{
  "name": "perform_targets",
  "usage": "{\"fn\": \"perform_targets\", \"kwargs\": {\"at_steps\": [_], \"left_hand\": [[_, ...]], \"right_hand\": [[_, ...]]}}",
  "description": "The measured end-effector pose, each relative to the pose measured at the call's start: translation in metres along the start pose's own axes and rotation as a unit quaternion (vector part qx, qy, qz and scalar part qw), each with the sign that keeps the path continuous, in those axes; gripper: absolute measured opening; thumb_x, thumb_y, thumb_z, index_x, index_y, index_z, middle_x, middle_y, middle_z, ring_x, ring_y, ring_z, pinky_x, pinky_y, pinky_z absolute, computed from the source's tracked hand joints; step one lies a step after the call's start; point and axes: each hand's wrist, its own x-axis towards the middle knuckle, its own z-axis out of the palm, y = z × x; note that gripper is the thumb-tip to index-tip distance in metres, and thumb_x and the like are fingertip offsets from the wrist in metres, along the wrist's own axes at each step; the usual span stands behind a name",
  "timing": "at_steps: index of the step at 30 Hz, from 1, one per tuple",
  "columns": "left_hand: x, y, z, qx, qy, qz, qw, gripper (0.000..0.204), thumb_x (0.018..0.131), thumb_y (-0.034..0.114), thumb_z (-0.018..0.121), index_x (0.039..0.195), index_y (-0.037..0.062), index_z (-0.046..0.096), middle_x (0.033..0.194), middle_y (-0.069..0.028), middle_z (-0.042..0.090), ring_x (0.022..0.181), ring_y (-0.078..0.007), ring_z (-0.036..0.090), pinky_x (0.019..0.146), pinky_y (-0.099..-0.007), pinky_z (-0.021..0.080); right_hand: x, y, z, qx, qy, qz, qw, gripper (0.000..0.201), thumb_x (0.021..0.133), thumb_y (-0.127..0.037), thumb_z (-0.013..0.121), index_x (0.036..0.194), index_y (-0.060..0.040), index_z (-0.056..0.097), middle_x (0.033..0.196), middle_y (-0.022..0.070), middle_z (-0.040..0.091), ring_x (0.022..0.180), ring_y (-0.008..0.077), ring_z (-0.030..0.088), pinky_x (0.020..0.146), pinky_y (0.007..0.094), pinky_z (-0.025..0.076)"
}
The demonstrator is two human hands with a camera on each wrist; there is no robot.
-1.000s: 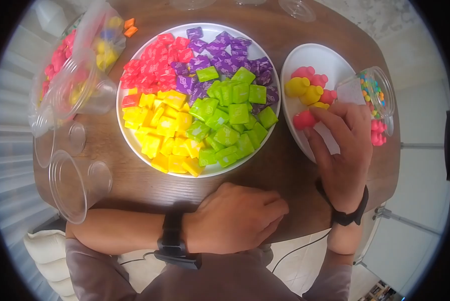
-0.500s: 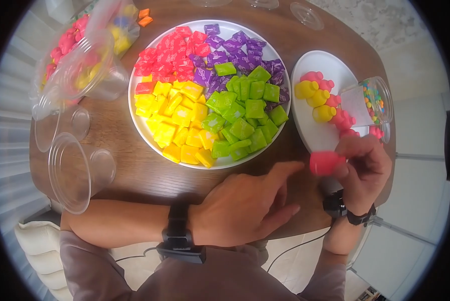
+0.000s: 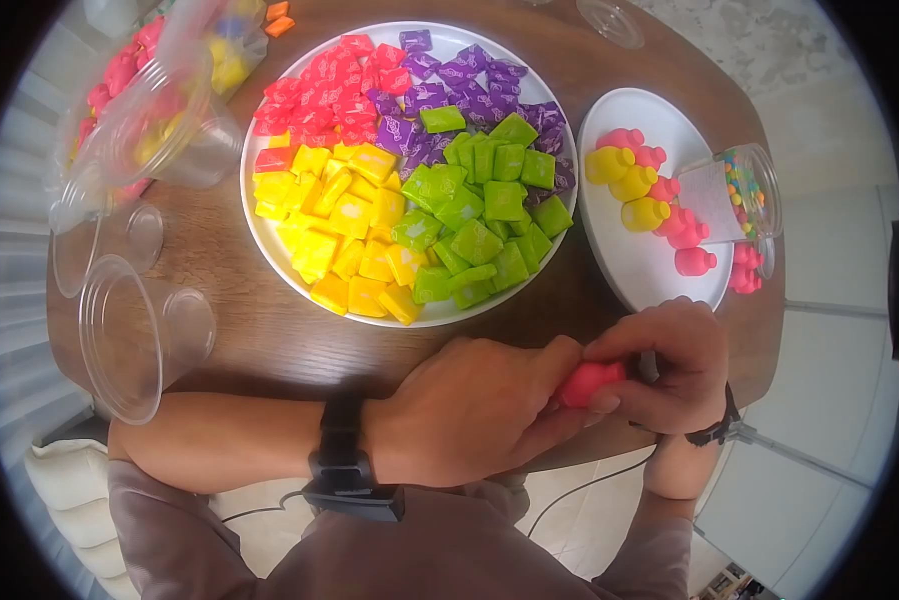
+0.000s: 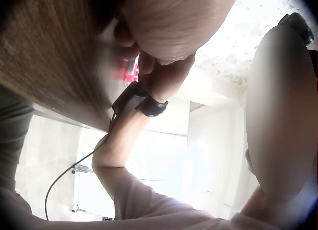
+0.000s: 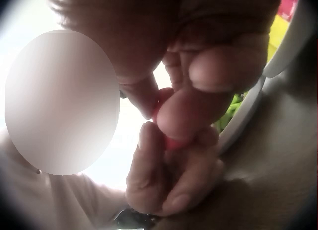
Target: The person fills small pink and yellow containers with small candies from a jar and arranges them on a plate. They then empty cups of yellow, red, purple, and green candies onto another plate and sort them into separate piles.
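On my far-off feed, a clear bag point(image 3: 197, 32) of pink and yellow pieces sits at the far left corner of the tabletop point(image 3: 249, 335). Clear cups point(image 3: 151, 335) stand near it along the left edge. By the far edge lie 2 orange pieces point(image 3: 281, 25). Next I see a big round white plate point(image 3: 535, 88) with wrapped packets point(image 3: 344, 215) in 4 colours: red far left, yellow near left, purple far right, green near right. Over the near edge, the person's left hand point(image 3: 464, 410) has its thumb and fingers around a pink piece point(image 3: 589, 383). The right hand point(image 3: 679, 365) pinches that same piece from the other side, so it sits between both hands; my right wrist view shows their fingers meeting on it. Beyond the right hand is an oval white plate point(image 3: 624, 250) with 3 yellow pieces point(image 3: 632, 182) and several pink ones. Farthest right, a clear jar point(image 3: 734, 195) of small coloured bits overlaps the oval plate's right rim in the head view.
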Motion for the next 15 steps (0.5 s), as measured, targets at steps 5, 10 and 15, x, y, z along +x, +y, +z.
{"fn": "perform_targets", "kwargs": {"at_steps": [5, 10, 15], "left_hand": [[-0.0003, -0.0020, 0.0008, 0.000, 0.004, 0.000, 1.000, 0.033, 0.098, 0.034, 0.066, 0.112, 0.0058, 0.056, 0.073, -0.0128, 0.066, 0.063, -0.0356, 0.066, 0.057, -0.0450, 0.050], [-0.0006, -0.0022, 0.0027, 0.004, 0.030, 0.045, 0.999, 0.030, 0.100, 0.030, 0.060, 0.105, 0.0025, 0.052, 0.069, -0.0199, 0.065, 0.061, -0.0424, 0.064, 0.057, -0.0536, 0.049], [-0.0015, -0.0054, 0.0006, 0.027, 0.001, 0.064, 0.998, 0.032, 0.092, 0.027, 0.071, 0.114, 0.0074, 0.058, 0.080, -0.0114, 0.066, 0.070, -0.0343, 0.067, 0.061, -0.0446, 0.052]], "right_hand": [[-0.0007, 0.0032, 0.0008, -0.004, 0.005, -0.012, 1.000, 0.013, 0.083, -0.010, 0.079, 0.090, -0.0019, 0.073, 0.066, 0.0073, 0.069, 0.051, 0.0168, 0.066, 0.047, 0.0247, 0.044], [-0.0032, -0.0023, -0.0033, 0.069, 0.006, 0.057, 0.996, 0.006, 0.086, -0.004, 0.074, 0.090, -0.0002, 0.072, 0.068, 0.0071, 0.070, 0.052, 0.0146, 0.067, 0.048, 0.0232, 0.046], [-0.0030, -0.0019, 0.0000, 0.036, 0.092, 0.034, 0.994, 0.006, 0.085, 0.001, 0.074, 0.091, 0.0013, 0.073, 0.069, 0.0065, 0.071, 0.056, 0.0101, 0.066, 0.050, 0.0233, 0.048]]}}
